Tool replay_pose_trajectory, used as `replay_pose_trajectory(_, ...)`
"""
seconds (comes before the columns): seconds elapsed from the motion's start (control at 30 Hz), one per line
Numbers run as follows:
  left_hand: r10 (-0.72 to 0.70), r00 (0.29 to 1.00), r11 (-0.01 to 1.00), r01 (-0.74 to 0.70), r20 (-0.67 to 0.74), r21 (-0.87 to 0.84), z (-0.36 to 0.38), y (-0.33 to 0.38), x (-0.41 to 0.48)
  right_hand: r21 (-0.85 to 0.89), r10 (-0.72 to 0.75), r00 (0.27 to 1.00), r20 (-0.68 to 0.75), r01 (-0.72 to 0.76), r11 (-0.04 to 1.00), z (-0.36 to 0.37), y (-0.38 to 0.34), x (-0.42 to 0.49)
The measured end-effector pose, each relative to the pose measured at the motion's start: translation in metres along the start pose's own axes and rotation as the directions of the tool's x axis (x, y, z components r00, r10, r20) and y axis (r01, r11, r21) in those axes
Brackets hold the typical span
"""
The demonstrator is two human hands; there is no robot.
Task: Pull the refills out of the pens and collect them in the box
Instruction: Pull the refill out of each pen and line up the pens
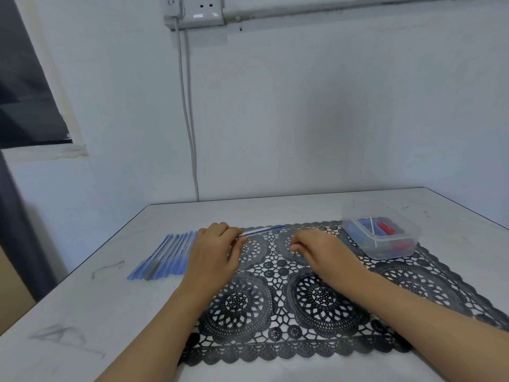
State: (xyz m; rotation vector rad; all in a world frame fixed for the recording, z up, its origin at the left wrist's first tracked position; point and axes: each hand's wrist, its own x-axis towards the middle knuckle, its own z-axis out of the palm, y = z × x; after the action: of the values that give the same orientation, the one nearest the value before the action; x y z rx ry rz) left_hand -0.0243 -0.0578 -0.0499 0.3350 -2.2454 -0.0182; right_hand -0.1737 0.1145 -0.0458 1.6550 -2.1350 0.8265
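Observation:
Several blue pens [165,256] lie side by side on the white table, left of the black lace mat [316,299]. My left hand [214,252] grips one pen [261,231] whose clear barrel and blue tip stick out to the right above the mat. My right hand [322,249] hovers over the mat with fingers curled, a short way right of that pen; whether it holds anything is hidden. A clear plastic box [382,232] at the mat's far right corner contains blue and red pieces and a thin white refill.
The white table [82,312] ends at the wall behind and drops off on the left. A grey cable [190,119] hangs down the wall from a socket. Pencil marks show on the table's near left.

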Motion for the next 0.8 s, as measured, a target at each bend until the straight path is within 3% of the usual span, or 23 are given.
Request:
replay_pose_trajectory(0.1,0.005,1.000,1.000,-0.005,0.009,0.003,0.0002,0.0006,0.0001,-0.056,-0.031,0.998,0.052,0.034,0.998,0.0019,0.0011,0.0004)
replay_pose_trajectory(0.33,0.009,1.000,1.000,-0.009,0.006,0.014,0.0000,0.0011,0.0000,-0.078,0.054,0.974,0.221,-0.037,0.996,0.0045,0.0042,-0.0002)
replay_pose_trajectory(0.8,0.005,1.000,1.000,-0.006,0.016,0.013,0.0005,0.0028,0.0004,-0.074,0.092,0.956,0.279,-0.074,0.995,0.0029,0.0033,0.0014)
